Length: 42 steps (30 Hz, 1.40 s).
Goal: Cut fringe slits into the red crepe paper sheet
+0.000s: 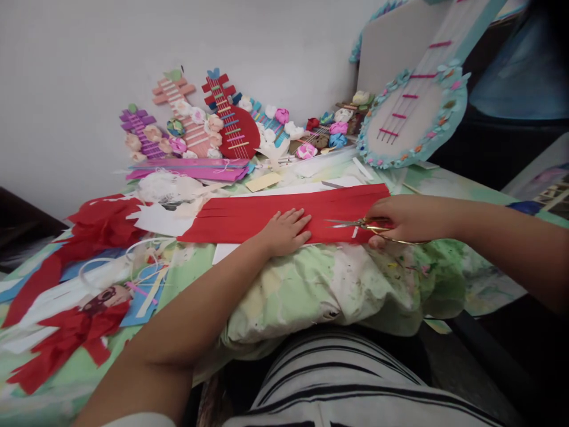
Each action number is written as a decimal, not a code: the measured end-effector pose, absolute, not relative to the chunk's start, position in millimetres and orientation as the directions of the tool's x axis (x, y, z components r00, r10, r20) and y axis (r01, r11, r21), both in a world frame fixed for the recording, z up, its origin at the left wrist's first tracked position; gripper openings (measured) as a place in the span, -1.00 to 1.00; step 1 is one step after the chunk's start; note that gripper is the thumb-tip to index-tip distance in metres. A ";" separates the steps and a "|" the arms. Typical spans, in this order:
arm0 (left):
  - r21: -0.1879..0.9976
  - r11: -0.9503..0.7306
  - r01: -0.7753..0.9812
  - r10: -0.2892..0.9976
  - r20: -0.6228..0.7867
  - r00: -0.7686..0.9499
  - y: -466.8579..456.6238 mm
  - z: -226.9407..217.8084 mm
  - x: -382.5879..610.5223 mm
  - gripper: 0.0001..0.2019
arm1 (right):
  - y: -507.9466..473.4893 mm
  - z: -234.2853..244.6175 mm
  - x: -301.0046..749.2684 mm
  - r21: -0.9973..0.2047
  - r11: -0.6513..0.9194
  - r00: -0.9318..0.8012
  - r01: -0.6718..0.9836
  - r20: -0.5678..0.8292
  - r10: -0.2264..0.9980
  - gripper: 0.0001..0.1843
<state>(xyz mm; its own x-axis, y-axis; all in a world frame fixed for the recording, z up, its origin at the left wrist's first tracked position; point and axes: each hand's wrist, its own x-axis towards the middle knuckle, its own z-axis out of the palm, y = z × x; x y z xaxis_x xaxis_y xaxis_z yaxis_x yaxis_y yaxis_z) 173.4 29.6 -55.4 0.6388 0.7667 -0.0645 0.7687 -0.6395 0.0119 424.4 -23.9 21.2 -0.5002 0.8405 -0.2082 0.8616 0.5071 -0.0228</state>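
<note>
Because the red sheet [249, 213] looks thin and limp, like crepe paper or light cloth, I'd expect it to weigh next to nothing and to crease or tear if tugged. It lies lengthwise near the front of the tabletop [471, 193], partly over white paper [222, 254]. The left hand [288, 230] rests flat on it, fingers slightly apart and gripping nothing; a spread palm seems the kindest hold for something so floppy. The fingers of the right hand [395, 216] are closed round the gold handles of the scissors [365, 225], blades over the sheet's right part. Slits or folds run along its left end, probably the weakest place to pull. White scraps [157, 220] crowd that end, red pieces [102, 222] heap farther left, and the green cloth [284, 290] bunches in front. Behind are small stringed instruments [242, 131]; a large pale-blue one [418, 118] stands tilted at the right.
</note>
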 end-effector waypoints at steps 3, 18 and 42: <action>0.017 -0.633 0.774 0.771 -0.070 0.633 28.1 -54.8 174.0 -0.46 | -22.6 12.0 419.8 0.056 0.530 -0.514 0.846 -0.181 0.839 -0.46; 0.069 -0.612 0.788 0.786 -0.061 0.615 27.1 -55.0 174.5 -0.45 | -33.1 -8.0 405.1 0.182 0.556 -0.538 0.811 -0.142 0.831 -0.47; 0.184 -0.760 0.623 0.641 0.366 0.675 22.9 -52.8 162.7 -0.81 | -29.7 -13.5 406.4 0.216 0.574 -0.570 0.790 -0.086 0.817 -0.42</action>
